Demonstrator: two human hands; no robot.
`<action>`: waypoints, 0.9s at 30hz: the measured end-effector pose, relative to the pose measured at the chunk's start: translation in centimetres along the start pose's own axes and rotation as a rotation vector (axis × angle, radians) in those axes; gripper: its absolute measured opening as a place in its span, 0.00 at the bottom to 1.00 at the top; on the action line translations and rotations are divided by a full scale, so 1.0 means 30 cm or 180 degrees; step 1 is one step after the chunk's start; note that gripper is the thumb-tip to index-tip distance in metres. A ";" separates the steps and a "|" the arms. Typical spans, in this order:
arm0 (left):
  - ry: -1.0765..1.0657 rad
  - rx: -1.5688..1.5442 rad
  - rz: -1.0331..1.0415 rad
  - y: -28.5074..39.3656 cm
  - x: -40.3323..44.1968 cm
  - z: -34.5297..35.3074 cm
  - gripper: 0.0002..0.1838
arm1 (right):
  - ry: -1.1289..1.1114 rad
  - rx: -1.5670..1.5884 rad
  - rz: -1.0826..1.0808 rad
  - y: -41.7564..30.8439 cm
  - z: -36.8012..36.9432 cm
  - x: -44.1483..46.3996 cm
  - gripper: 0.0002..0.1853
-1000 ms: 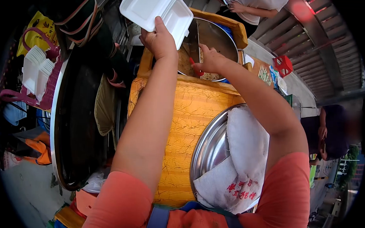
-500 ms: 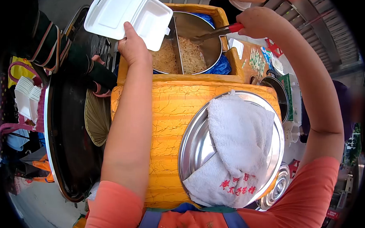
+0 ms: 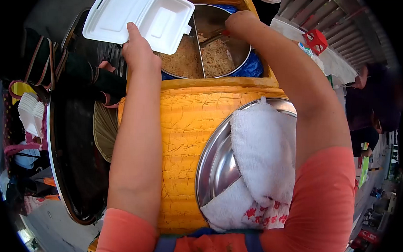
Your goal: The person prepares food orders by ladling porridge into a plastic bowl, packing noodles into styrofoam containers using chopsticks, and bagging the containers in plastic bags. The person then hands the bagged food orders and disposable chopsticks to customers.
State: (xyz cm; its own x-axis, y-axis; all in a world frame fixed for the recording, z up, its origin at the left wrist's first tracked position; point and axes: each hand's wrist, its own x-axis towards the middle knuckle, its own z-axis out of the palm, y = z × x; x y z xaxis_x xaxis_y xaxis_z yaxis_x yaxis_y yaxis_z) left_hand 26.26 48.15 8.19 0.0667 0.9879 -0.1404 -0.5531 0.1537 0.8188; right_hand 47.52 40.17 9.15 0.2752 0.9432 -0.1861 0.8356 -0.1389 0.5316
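Note:
My left hand (image 3: 141, 50) grips an opened white foam takeaway box (image 3: 163, 23) by its near edge, thumb on top, beside the pot's left side. My right hand (image 3: 246, 26) is closed round the red handle of metal tongs (image 3: 212, 38), whose tips reach into the noodles (image 3: 218, 56) in the right compartment. A divider splits the round metal pot (image 3: 247, 60) in two. Finer brownish food (image 3: 179, 61) lies in the left compartment, partly covered by the box. My fingers on the handle are partly hidden.
The pot sits in a yellow-wrapped box (image 3: 198, 83) with blue plastic around it. Closer to me, a white towel (image 3: 265, 150) lies on a round metal lid (image 3: 211, 170). A large dark pan (image 3: 78, 166) stands left, near stacked foam boxes (image 3: 31, 113). A red stool (image 3: 316, 41) is behind.
My right hand has moved down and left, bringing the tongs deeper into the right compartment. The foam box has shifted slightly, staying in my left hand. The view has also shifted.

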 end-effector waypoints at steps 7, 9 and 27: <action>0.0060 0.0016 -0.0051 -0.003 0.001 -0.011 0.26 | -0.0683 -0.0094 -0.1044 0.078 -0.033 -0.115 0.12; 0.0031 -0.0008 -0.0099 0.005 0.002 -0.006 0.26 | -0.0736 0.0026 -0.1248 0.116 -0.091 -0.166 0.13; -0.0084 -0.0072 -0.0212 -0.007 0.007 -0.007 0.26 | -0.0921 0.0039 -0.0790 0.177 -0.062 -0.075 0.12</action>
State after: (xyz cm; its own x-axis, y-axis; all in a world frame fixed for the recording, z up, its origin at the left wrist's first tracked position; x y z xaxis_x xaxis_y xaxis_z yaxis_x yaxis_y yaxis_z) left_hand 26.20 48.31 7.87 0.1257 0.9757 -0.1793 -0.5654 0.2189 0.7952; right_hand 50.47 37.86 13.93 0.1851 0.8246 -0.5346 0.8989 0.0778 0.4313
